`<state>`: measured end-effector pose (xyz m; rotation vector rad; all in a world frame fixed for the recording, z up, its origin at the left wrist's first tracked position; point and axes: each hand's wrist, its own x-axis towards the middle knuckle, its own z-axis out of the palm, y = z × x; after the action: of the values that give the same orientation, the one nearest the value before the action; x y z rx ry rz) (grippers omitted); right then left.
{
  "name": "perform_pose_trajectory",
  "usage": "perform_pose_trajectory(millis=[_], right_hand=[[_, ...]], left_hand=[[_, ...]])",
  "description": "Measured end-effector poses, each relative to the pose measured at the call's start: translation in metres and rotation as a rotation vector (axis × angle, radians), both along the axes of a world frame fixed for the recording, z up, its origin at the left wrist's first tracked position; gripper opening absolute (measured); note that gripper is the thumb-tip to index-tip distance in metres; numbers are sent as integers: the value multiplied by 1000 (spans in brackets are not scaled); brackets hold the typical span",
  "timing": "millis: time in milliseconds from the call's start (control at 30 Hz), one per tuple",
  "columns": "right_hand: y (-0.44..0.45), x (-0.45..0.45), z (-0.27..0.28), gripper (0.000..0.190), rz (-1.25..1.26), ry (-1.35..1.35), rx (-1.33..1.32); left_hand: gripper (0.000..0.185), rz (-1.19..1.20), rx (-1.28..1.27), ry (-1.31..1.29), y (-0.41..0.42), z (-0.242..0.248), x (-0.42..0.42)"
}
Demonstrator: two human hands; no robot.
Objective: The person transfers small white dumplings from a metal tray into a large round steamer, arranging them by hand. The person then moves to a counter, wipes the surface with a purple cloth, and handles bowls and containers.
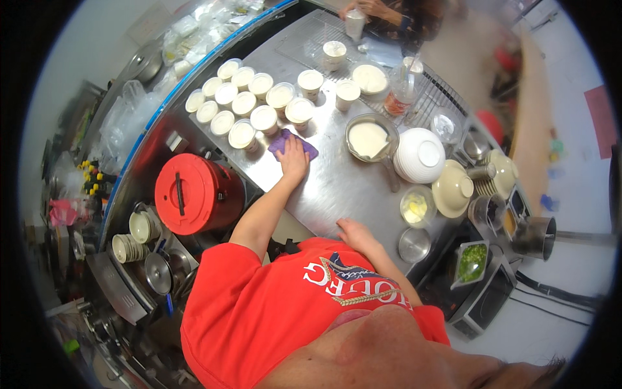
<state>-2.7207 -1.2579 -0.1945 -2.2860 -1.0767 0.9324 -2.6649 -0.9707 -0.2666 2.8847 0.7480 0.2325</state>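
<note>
My left hand [294,159] presses down on a folded purple cloth [279,144] on the stainless-steel worktop [325,199]. Just beyond it are several lidded cups with white contents [264,119], grouped at the table's left side. At the near edge of the worktop rests my right hand [357,235], holding nothing, its fingers loosely apart. A handled jug of creamy white liquid [368,140] stands to the right of the cloth. Two more filled cups, one of them a white-topped cup [347,93], stand apart from the group.
Stacked white bowls [421,154], beige bowls [452,188] and a clear cup with yellow pieces [416,206] line the right side. A red lidded bucket [187,194] stands left of my arm. Across the table, another person's hands [371,8] hold a cup [355,24] over wire racks.
</note>
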Motion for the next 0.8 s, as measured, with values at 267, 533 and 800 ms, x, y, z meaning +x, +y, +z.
perform_pose_trajectory(millis=[267, 533, 800], right_hand=[[28, 1, 1, 33, 25, -138, 148], [114, 5, -28, 54, -124, -252, 401], [204, 16, -65, 45, -193, -535, 189]], left_hand=[[64, -211, -315, -46, -35, 13, -63], [58, 79, -449, -465, -18, 10, -189], [44, 663, -635, -158, 14, -66, -431]])
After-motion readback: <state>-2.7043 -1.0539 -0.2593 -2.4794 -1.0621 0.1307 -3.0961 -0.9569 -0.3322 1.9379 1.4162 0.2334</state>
